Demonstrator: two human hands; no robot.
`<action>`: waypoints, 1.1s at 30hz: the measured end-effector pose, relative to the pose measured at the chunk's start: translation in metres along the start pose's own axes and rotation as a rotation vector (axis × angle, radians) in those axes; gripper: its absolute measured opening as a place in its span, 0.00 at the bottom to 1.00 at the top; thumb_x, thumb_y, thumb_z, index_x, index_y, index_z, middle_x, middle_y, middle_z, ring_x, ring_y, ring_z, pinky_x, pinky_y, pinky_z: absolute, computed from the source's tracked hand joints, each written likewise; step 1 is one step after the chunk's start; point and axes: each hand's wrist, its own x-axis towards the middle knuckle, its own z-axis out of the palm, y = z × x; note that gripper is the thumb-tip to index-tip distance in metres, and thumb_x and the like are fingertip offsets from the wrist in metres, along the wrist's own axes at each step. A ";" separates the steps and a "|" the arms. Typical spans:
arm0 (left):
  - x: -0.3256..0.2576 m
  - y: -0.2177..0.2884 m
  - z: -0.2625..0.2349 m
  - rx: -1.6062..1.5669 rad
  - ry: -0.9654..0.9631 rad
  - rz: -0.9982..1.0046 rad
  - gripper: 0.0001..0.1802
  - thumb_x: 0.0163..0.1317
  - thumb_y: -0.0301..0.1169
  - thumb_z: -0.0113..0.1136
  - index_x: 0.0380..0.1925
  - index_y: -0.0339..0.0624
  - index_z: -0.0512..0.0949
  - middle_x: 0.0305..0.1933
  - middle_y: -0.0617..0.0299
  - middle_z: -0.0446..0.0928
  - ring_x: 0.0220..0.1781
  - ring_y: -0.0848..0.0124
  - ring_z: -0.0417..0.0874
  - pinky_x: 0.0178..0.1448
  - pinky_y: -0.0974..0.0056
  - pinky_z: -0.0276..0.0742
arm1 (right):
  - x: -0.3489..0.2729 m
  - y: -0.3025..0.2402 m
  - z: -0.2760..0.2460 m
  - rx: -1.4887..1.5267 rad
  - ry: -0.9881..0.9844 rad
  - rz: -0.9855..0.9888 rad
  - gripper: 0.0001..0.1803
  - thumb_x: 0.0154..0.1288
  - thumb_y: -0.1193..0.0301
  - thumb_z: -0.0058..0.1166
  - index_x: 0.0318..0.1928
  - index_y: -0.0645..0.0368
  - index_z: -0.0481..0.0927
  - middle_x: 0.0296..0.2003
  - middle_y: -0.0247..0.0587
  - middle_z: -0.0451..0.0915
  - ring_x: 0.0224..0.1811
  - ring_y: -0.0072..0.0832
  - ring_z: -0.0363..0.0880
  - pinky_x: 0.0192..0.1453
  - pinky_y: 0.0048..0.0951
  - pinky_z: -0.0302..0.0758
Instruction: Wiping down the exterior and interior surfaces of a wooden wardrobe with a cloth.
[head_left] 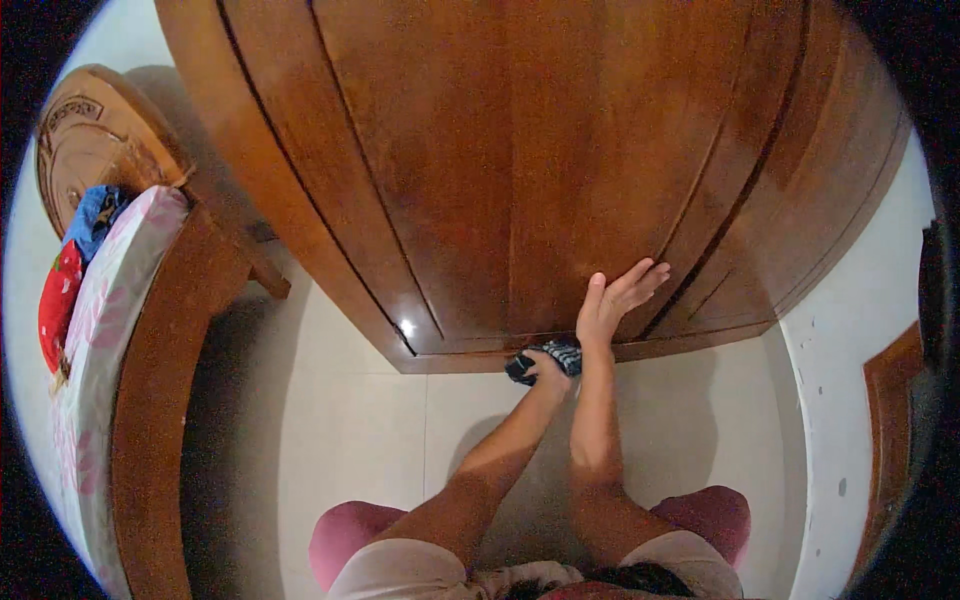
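Observation:
In front of me stands a brown wooden cabinet (pixel 510 170) with grooved panel doors. My left hand (pixel 546 368) is closed on a dark patterned cloth (pixel 563 353), bunched up against the cabinet's bottom edge. Part of the cloth is hidden under the fingers. Just to the right and higher up, my right hand (pixel 618 302) lies against the lower part of the door with its fingers stretched out, holding nothing.
A wooden bed (pixel 150 400) with a pale pink-patterned mattress (pixel 115 270) runs along the left. Red cloth (pixel 60 305) and blue cloth (pixel 95 220) lie on it. On the right is a white wall (pixel 835 400) with a wooden frame (pixel 890 420). The floor (pixel 380 430) is pale tile.

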 end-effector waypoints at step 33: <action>-0.275 0.146 0.041 1.555 -1.033 2.161 0.27 0.53 0.28 0.60 0.57 0.48 0.76 0.67 0.55 0.67 0.71 0.54 0.64 0.73 0.45 0.49 | 0.025 -0.084 -0.052 1.206 0.231 0.909 0.16 0.68 0.65 0.53 0.48 0.63 0.69 0.39 0.36 0.74 0.40 0.22 0.70 0.47 0.27 0.70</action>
